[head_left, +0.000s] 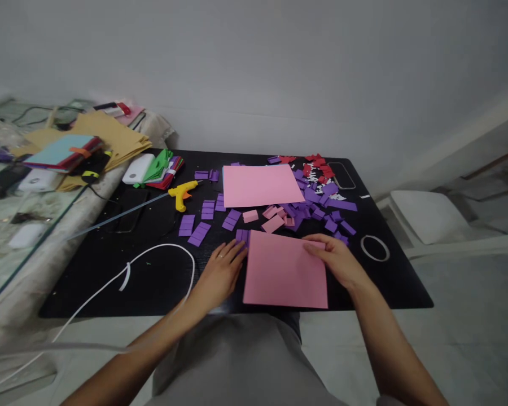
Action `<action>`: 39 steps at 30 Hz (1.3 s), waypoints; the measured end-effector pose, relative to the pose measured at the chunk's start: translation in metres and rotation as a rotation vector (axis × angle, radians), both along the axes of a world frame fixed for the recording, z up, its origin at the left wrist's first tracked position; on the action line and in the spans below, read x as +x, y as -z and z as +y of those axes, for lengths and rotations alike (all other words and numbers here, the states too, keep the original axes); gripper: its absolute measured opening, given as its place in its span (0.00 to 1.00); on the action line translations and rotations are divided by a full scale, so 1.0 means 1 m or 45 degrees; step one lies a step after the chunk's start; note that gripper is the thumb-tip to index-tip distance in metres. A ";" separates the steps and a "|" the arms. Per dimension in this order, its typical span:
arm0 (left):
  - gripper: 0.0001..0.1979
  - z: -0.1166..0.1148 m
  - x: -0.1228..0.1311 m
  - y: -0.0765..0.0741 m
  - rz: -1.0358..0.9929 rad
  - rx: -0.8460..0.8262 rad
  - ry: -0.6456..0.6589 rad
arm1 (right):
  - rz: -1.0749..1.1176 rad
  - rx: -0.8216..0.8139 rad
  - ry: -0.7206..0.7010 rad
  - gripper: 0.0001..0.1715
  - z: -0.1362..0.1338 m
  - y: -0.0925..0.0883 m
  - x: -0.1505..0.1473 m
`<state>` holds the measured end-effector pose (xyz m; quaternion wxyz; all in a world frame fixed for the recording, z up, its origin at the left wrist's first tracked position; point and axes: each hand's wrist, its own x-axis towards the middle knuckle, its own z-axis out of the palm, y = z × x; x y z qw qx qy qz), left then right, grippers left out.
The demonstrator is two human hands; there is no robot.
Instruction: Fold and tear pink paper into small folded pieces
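Observation:
A pink sheet of craft foam or card [285, 272] lies near the front edge of the black table. My right hand [332, 256] grips its upper right corner, thumb on top and fingers underneath. At the sheet's left edge rests my left hand [224, 266], palm down with fingers stretched out, beside a small purple folded piece [242, 235]. Just behind are several small pink folded pieces [274, 221]. A larger pink sheet [262, 186] lies farther back, with purple pieces [311, 206] heaped along its right side.
A yellow glue gun [181, 194] with a long clear stick lies at left. White cable [161, 246] loops across the left front. A tape ring [375, 248] is at right. Red pieces [317, 163] sit at the back. Envelopes [110, 138] and notebooks crowd the glass table. A white stool [423, 217] stands right.

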<state>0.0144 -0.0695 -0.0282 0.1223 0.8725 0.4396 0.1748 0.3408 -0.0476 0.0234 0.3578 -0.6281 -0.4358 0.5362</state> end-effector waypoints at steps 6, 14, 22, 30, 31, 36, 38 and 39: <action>0.25 0.043 -0.025 -0.002 0.143 0.065 -0.097 | -0.220 0.163 -0.131 0.19 -0.002 0.026 -0.046; 0.32 0.042 -0.053 -0.005 -0.194 0.170 -0.174 | -0.378 0.454 -0.308 0.11 0.009 0.043 -0.083; 0.26 -0.006 -0.034 0.005 -0.023 0.014 0.076 | -0.762 0.867 -0.433 0.16 -0.005 0.053 -0.103; 0.24 -0.012 -0.036 0.009 0.071 0.011 0.039 | -0.884 0.890 -0.745 0.27 -0.037 0.065 -0.129; 0.24 -0.013 -0.035 0.008 0.075 0.001 0.038 | -0.895 0.899 -0.756 0.27 -0.037 0.066 -0.129; 0.28 -0.015 -0.026 0.006 0.087 -0.053 0.065 | -0.961 0.942 -0.810 0.30 -0.036 0.071 -0.129; 0.28 -0.016 -0.022 0.008 0.101 -0.060 0.060 | -0.980 0.948 -0.831 0.32 -0.037 0.072 -0.130; 0.28 -0.016 -0.020 0.009 0.115 -0.056 0.052 | -0.984 0.948 -0.840 0.34 -0.037 0.073 -0.130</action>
